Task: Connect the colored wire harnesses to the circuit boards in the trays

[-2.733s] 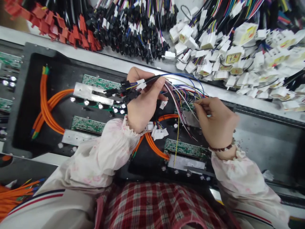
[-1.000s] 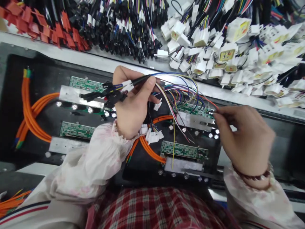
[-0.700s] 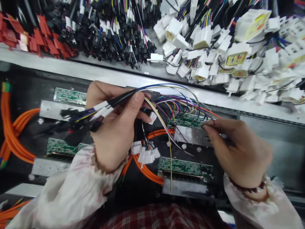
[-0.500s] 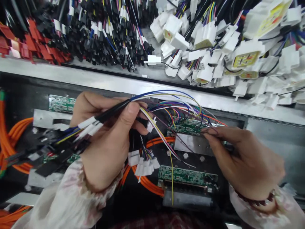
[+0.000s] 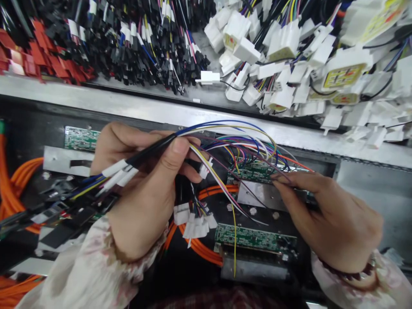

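My left hand (image 5: 141,193) grips a wire harness at its black sleeve (image 5: 151,151), with white-labelled wires and black connectors (image 5: 69,210) sticking out to the left. Thin coloured wires (image 5: 244,146) fan out to the right. My right hand (image 5: 331,219) pinches a thin wire from that fan between thumb and fingertips, above an aluminium plate (image 5: 264,195). A green circuit board (image 5: 255,238) lies below it. White connectors (image 5: 195,225) on a short wire bunch hang just right of my left wrist.
Heaps of black connector leads (image 5: 128,43), white connector harnesses (image 5: 283,64) and red-tagged leads (image 5: 41,60) lie beyond a metal rail (image 5: 161,109). Orange cable bundles (image 5: 199,246) and more circuit boards sit on the black panel (image 5: 193,262) under my hands.
The view has moved closer and tilted, so the panel sits lower in frame. My right hand swung out to the right and returned to the wires. My left hand keeps its hold on the harness.
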The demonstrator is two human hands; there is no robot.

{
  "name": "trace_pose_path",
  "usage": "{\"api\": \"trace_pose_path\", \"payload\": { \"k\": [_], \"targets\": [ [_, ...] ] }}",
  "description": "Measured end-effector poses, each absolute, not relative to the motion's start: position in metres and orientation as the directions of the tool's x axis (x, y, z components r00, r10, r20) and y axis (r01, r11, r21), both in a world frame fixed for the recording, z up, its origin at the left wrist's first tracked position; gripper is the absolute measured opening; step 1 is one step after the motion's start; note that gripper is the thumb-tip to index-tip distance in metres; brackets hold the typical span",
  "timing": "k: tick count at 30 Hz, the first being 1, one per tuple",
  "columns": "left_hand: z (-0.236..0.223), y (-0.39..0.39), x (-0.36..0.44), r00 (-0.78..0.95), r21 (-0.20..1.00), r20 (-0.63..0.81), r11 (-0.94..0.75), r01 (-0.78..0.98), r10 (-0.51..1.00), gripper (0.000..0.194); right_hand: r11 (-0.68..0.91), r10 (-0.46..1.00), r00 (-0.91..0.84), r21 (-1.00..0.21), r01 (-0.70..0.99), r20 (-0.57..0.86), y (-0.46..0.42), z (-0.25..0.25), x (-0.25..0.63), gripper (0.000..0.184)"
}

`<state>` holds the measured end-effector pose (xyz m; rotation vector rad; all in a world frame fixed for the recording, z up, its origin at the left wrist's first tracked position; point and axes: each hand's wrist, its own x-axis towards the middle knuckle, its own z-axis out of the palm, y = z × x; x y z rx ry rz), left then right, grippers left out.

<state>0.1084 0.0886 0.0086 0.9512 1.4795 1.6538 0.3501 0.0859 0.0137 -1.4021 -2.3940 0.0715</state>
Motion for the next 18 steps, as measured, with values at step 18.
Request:
{"api": "trace_pose_path", "payload": {
  "k": [18],
  "targets": [
    [0.008,0.091,0.116,-0.493,0.988,0.009,-0.084,-0.132,0.87,0.027,0.515,0.855,-0.507,-0.286,0.808,0.11,0.074,0.033,0.337,0.012]
  ]
}}
